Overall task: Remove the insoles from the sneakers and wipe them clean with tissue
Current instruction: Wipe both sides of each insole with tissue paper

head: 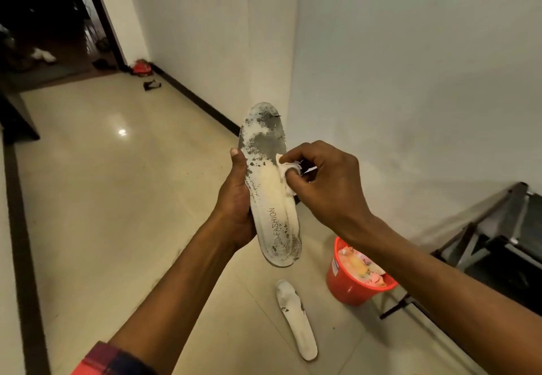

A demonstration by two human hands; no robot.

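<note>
**Insole held lengthwise, tissue at its right edge**

The left hand (236, 198) grips the insole (268, 189) from its left side. The thumb lies up along the left edge and the fingers wrap round behind, out of sight. The insole's long axis runs away from the person: heel end low and near, toe end high and far, printed face toward the camera. Grey, flaked patches cover the toe half and speckle the heel (worn lining or dirt, I cannot tell which).

Just right of centre, a small wad of white tissue (289, 173) touches the insole's right edge about midway along. The right hand (325, 181) pinches the wad between curled fingertips and thumb. This is the nearer hand to the soiled area, which lies up and to the left of the tissue. I judge the next stroke must travel along the long axis toward the toe while the left hand braces against it.

The room, from the left: a dark doorway (44, 22), then glossy pale floor (102, 213) with a dark border. A second insole (296, 319) lies flat on the floor below the hands. Beside it, apart, a red bucket (343, 286) holds scraps. A dark-framed rack (498, 245) stands against the white wall at far right. No sneakers are in view.
</note>
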